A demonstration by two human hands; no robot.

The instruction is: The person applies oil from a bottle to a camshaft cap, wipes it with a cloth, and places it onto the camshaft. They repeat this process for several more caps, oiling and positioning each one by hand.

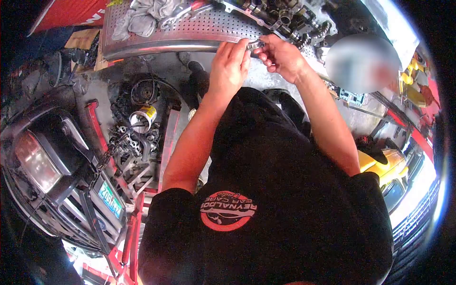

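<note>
My left hand [230, 65] and my right hand [283, 58] meet over the near edge of a perforated metal workbench [190, 35]. Between their fingertips is a small metal part [254, 46], too small and partly covered to name. The fingers of both hands are closed around it, the left ones seen from the back of the hand. Just beyond them on the bench lies an engine cylinder head [285, 20] with shafts and dark metal pieces on it.
Grey rags [145, 19] and a red-handled tool [197, 6] lie on the bench. At left stand a dark vehicle front [52, 161], a red metal frame [100, 135], engine parts and a white can [143, 117]. A yellow vehicle [387, 166] is at right.
</note>
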